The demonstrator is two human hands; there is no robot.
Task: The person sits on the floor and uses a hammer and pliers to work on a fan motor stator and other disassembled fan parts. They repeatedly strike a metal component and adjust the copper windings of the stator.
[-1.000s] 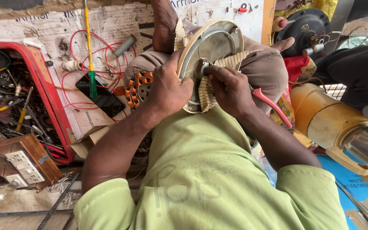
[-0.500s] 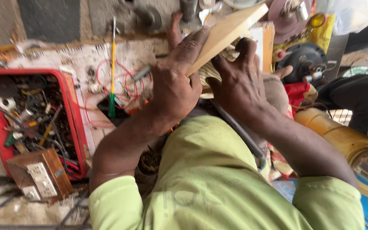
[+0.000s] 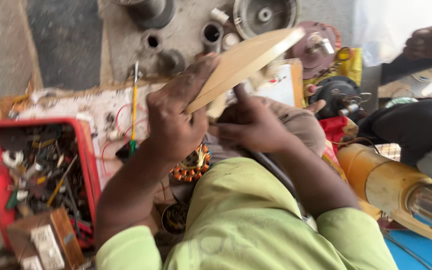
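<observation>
My left hand (image 3: 176,117) grips the edge of a round cream-coloured metal cover (image 3: 243,62), held tilted and seen almost edge-on. My right hand (image 3: 253,125) is pressed against its underside, one finger pointing up at it; whatever the hand holds there is hidden. Below the hands lies a motor stator with orange copper windings (image 3: 191,165). Green sleeves cover both my upper arms.
A red tray of tools and wire scraps (image 3: 36,170) stands at left, a yellow-handled screwdriver (image 3: 134,107) beside it. Grey motor housings (image 3: 266,15) lie on the floor above. An orange motor body (image 3: 386,182) is at right, with another person's hand (image 3: 431,42) at top right.
The cover has been tipped from face-on to nearly edge-on and raised. The view has swung upward, showing more floor and motor parts.
</observation>
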